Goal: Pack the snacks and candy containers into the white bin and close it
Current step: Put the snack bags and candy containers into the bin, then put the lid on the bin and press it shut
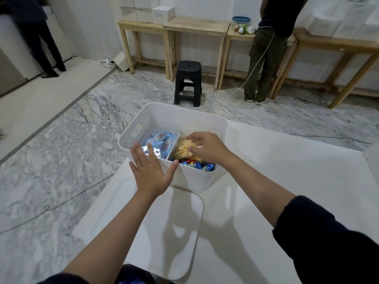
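Hands, two, bare, dark sleeves pushed up the forearms. Left hand [150,171]: fingers straight and spread, laid flat against the near left rim of the white bin [185,117], fingertips reaching over the edge. Right hand [206,147]: held inside the bin, fingers curled and pinching a clear bag of pale yellow snacks [182,149].

White bin: uncovered, set on the white bench [287,171] near its far left edge; a slot handle is seen in its left wall. Contents: a clear lidded container of blue-wrapped candy [159,143], tilted against the left side; the snack bag just beside it; loose blue and red wrapped sweets [196,163] in the near right corner.

White lid [174,232]: laid flat on the bench, just in front of the bin.

Surroundings: marble floor; a black plastic stool [188,82] beyond the bin; wooden tables [196,27] along the far wall, white boxes stacked on them. Two persons are seen standing, partly out of view.
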Action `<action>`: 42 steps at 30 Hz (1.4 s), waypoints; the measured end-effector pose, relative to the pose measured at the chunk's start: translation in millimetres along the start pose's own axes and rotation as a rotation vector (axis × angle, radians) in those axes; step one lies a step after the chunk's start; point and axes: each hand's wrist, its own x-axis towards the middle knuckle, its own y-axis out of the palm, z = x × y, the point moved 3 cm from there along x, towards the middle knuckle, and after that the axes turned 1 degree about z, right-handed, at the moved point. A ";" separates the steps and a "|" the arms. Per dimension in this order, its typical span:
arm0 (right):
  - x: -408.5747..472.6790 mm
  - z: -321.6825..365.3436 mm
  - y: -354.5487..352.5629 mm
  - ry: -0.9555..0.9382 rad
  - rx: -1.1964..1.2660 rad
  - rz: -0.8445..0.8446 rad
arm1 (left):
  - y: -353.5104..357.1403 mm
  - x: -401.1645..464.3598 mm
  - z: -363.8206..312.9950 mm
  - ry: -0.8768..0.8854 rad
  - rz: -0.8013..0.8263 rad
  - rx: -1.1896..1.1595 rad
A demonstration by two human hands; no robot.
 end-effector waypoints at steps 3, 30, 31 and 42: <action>-34.8 3.8 -4.7 -0.060 0.150 -0.288 | -3.9 1.4 -1.4 -0.007 0.012 0.034; -151.9 -31.2 202.2 0.984 0.272 -0.034 | 13.7 -81.2 147.9 -0.421 0.409 0.053; -150.4 -28.9 203.7 0.982 0.256 -0.040 | 10.4 -78.9 152.6 -0.443 0.410 0.089; -144.5 -30.4 214.8 0.963 0.171 -0.103 | 1.8 -60.5 214.9 -0.554 0.453 0.237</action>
